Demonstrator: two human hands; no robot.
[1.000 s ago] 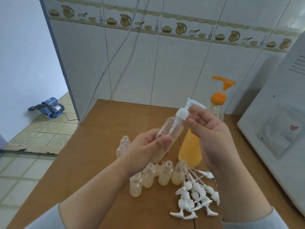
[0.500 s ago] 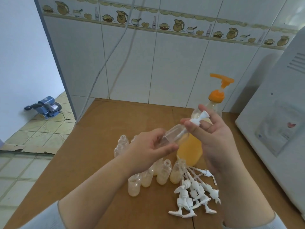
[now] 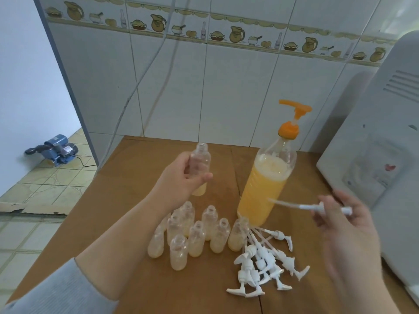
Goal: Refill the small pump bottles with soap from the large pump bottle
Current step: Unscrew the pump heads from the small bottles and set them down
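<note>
Left hand (image 3: 181,177) grips an uncapped small bottle (image 3: 199,164) upright; right hand (image 3: 347,223) pinches a white pump head (image 3: 317,206) beside the large bottle (image 3: 265,184)

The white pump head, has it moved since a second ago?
Yes. The white pump head is now out of the small bottle, held in the right hand to the right of the large pump bottle, which stayed put.

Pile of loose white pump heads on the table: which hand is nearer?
Right. The right hand, holding a removed white pump, hovers just right of the pile; the left hand holds a small clear bottle farther up-left.
</note>
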